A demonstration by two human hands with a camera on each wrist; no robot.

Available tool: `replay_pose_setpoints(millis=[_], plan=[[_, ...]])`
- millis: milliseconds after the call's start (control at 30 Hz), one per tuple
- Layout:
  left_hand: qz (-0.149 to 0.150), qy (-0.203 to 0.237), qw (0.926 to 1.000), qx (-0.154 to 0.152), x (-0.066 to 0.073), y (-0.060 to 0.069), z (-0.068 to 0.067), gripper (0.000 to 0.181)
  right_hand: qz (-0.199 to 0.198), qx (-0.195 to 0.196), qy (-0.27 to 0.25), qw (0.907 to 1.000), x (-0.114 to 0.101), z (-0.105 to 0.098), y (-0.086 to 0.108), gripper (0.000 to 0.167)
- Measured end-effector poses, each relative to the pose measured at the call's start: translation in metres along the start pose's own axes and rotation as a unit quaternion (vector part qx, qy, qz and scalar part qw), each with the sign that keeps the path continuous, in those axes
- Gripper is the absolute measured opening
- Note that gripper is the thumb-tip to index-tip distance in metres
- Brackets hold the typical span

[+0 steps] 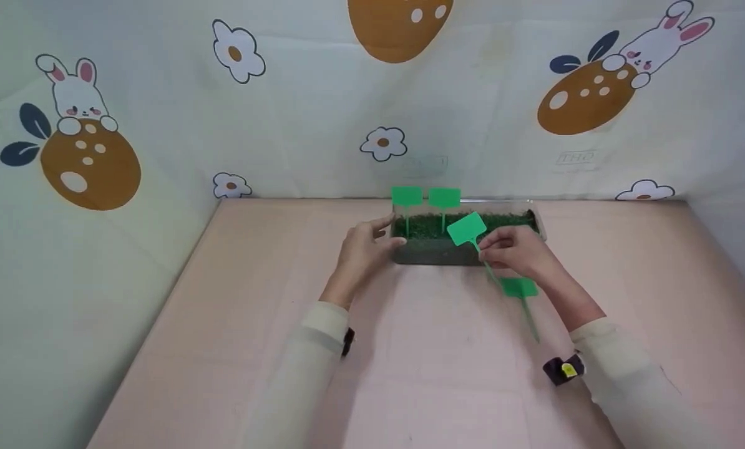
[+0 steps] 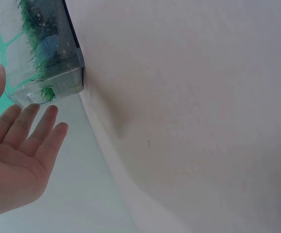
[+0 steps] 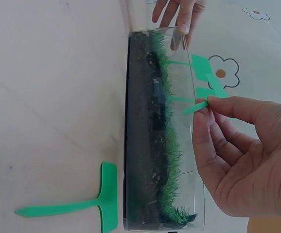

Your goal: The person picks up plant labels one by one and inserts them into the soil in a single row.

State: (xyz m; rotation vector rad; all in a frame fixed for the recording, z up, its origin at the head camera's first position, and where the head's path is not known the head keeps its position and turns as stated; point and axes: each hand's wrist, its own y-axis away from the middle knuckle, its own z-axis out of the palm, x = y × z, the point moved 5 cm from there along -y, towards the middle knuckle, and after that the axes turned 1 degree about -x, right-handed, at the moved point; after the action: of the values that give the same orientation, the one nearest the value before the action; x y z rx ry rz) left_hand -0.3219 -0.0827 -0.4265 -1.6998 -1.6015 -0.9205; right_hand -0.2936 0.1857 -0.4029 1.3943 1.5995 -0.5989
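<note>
Fingers [image 2: 23, 125] of the left hand [image 1: 363, 252] spread loosely, that grip wide, thumb touching the clear box [image 1: 435, 254] at nine o'clock. From the grass [image 1: 503, 222] inside, a first label [image 1: 407, 196] stands upright at ten, a second label [image 1: 444, 197] at eleven. Before them tilts a third label [image 1: 468, 229], head towards eleven, point towards five, stem pinched firmly by the right hand [image 1: 516, 249] at three. A fourth label [image 1: 519, 287] lies around half past four on the tabletop [image 1: 441, 349].
</note>
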Motion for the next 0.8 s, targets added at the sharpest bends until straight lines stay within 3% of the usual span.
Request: replay_pose_setpoints(millis=[333, 633, 800], plan=[[-0.008, -0.005, 1.0000, 0.000, 0.001, 0.000, 0.001, 0.058, 0.005, 0.012, -0.016, 0.9998, -0.006, -0.006, -0.008, 0.022], [-0.007, -0.007, 1.0000, 0.002, 0.000, -0.001, 0.001, 0.058, -0.023, 0.028, -0.041, 0.9985, -0.014, -0.011, -0.015, 0.021], [-0.008, -0.005, 1.0000, 0.003, -0.001, -0.001, 0.001, 0.058, -0.035, 0.038, -0.041, 0.9978, -0.017, -0.012, -0.019, 0.030]])
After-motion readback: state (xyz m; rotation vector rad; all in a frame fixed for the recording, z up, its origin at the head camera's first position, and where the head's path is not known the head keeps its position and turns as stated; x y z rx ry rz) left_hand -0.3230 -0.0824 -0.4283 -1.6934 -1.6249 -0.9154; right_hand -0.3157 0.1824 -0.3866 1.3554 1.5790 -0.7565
